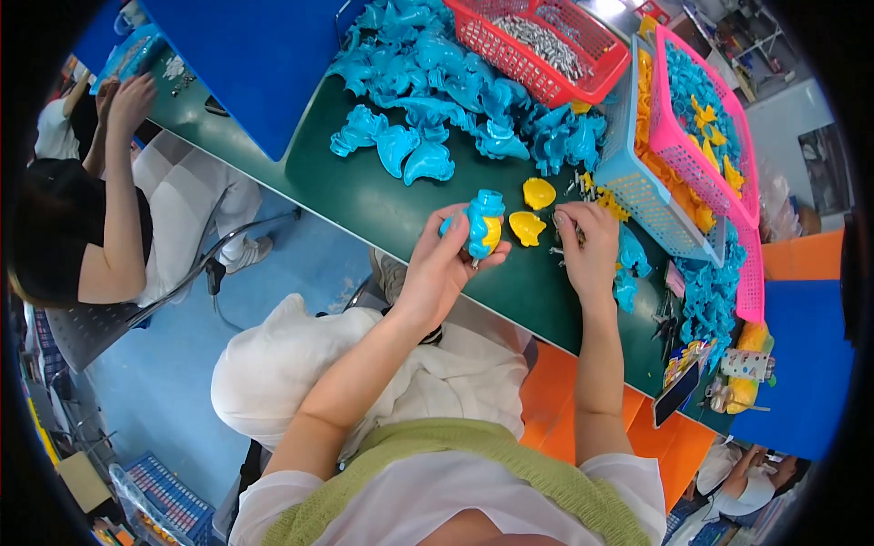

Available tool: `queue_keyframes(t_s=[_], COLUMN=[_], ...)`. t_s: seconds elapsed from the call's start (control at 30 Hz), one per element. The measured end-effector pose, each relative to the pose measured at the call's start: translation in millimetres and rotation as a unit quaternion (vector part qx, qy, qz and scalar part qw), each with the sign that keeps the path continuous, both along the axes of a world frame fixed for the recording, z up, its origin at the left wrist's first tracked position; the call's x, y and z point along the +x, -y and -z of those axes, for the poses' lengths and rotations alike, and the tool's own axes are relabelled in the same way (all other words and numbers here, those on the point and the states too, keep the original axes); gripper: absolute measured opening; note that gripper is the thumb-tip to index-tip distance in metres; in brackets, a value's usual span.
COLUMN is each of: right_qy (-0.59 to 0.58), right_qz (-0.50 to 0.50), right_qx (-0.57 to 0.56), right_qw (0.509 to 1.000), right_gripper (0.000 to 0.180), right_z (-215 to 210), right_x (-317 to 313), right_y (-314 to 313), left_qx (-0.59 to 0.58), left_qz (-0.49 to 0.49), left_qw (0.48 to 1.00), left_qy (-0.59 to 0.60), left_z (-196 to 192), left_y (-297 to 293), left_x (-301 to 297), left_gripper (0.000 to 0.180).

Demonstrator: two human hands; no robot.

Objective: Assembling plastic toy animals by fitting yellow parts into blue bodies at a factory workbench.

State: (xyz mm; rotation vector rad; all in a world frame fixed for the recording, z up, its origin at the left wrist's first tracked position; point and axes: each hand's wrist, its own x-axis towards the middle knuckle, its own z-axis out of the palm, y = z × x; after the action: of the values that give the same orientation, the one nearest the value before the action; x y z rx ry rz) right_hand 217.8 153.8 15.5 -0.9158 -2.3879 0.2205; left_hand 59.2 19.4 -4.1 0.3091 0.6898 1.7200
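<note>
My left hand (pixel 446 259) grips a blue plastic toy body (pixel 484 221) with a yellow patch on its side, held just above the green table (pixel 364 196). My right hand (pixel 590 250) rests palm down on the table over small metal pieces (pixel 566 255), its fingers curled; what it holds, if anything, is hidden. Two yellow plastic shells (pixel 533 211) lie on the table between my hands. A big heap of blue plastic shells (pixel 446 86) covers the table beyond.
A red basket (pixel 546 41) of metal parts stands at the back. A light blue basket (pixel 637 173) and pink baskets (pixel 701 118) with blue and yellow parts stand at the right. Another person (pixel 100 209) sits at the left; a phone (pixel 678 387) lies near the table's edge.
</note>
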Motion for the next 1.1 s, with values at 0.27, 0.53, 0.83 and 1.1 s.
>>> queue_keyframes(t_s=[0.27,0.53,0.83,1.1], right_qy=[-0.067,-0.066,-0.078,-0.111], right_qz=[-0.036,-0.029,-0.036,-0.045], right_qx=[0.038,-0.006,0.001,0.027], right_qw=[0.996,0.997,0.996,0.992], right_gripper=[0.007,0.007,0.007,0.008], right_z=[1.7,0.5,-1.6,-0.8], right_x=[3.1,2.4,1.5,2.3], right_y=[0.3,1.8,2.8,3.4], left_qx=[0.006,0.016,0.02,0.022], left_qz=[-0.001,0.001,0.003,0.004], left_qw=[1.0,1.0,1.0,1.0], left_qy=[0.012,0.014,0.018,0.019], left_z=[2.1,1.3,2.7,2.6], left_y=[-0.5,0.2,0.0,0.0], left_x=[3.3,2.8,2.4,2.8], left_gripper=[0.035,0.035,0.034,0.033])
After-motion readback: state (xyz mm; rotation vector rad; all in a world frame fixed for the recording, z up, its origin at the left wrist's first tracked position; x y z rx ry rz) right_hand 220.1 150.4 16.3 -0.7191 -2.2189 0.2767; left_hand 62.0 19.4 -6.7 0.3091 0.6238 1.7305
